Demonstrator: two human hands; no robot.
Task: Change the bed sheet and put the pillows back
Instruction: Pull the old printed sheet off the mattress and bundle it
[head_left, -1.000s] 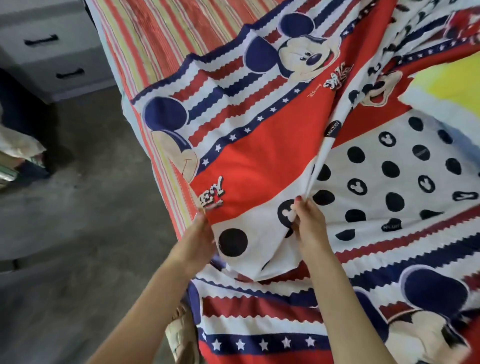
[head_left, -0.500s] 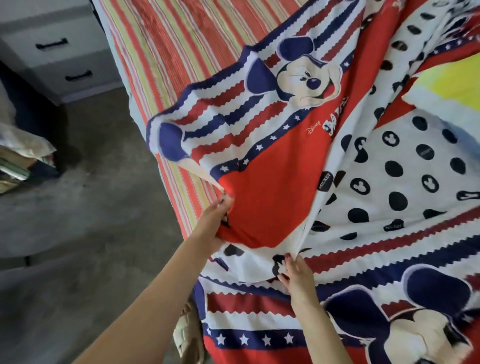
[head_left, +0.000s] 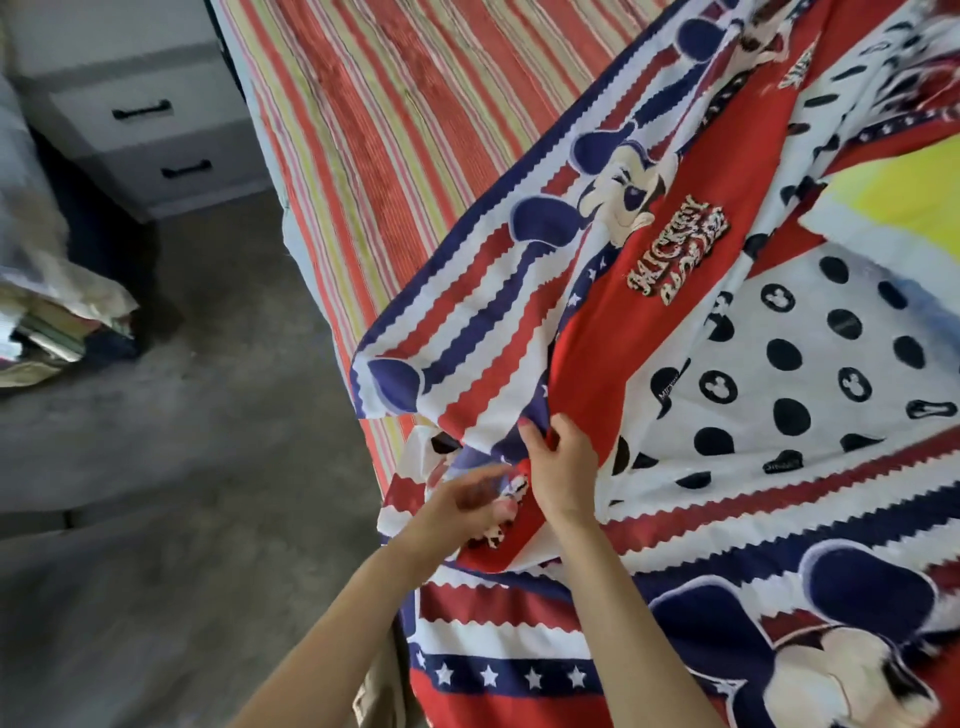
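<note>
Red, white and navy cotton fills the head view: a cartoon-print bed sheet (head_left: 701, 322) lies bunched and part-spread across the bed (head_left: 395, 119), whose striped orange-and-yellow cover shows bare beyond the sheet's far edge. A folded flap of the sheet, with wavy stripes and a mouse face, rises off the bed near its side edge. The right hand (head_left: 563, 475) grips this flap from below, fingers curled into a fold of navy and red cloth, thumb on the near side. The left hand (head_left: 467, 501) sits just beside it, towards the bed's edge, blurred; its fingers seem loosely bent against the gathered cloth, but whether they pinch it I cannot tell. A yellow patch (head_left: 898, 202) of some fabric lies on the bed beyond the polka-dot panel of the sheet. Off the bed's side stands a grey drawer unit (head_left: 150, 135) with black handles, on a grey floor (head_left: 171, 509).
</note>
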